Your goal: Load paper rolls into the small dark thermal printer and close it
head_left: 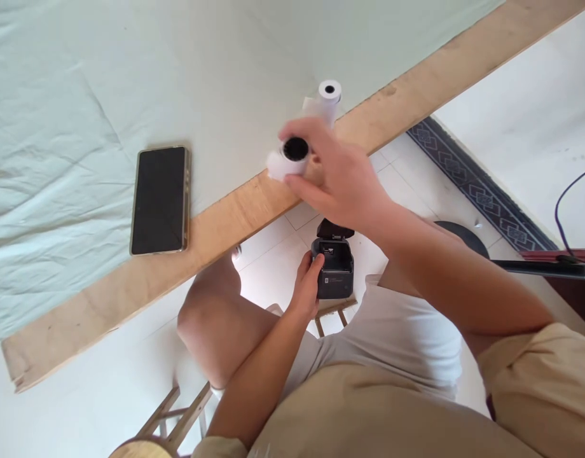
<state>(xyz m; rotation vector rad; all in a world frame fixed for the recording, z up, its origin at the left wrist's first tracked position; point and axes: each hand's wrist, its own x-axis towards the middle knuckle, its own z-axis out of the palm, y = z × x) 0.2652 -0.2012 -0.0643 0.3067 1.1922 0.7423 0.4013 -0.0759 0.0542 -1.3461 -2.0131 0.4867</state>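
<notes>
My right hand (343, 181) is closed around a white paper roll (289, 159) with a black core, just above the wooden edge of the table (130, 299). A second white paper roll (327, 98) lies on the table right behind it. My left hand (306, 287) grips a small black printer (334, 267) held low between my knees, its lid open upward.
A dark smartphone (159, 200) lies face up on the pale green cloth (82, 95) at the left. A wooden stool (178, 413) stands below me on white floor tiles. A patterned floor border (468, 178) and a dark cable (566, 210) are at the right.
</notes>
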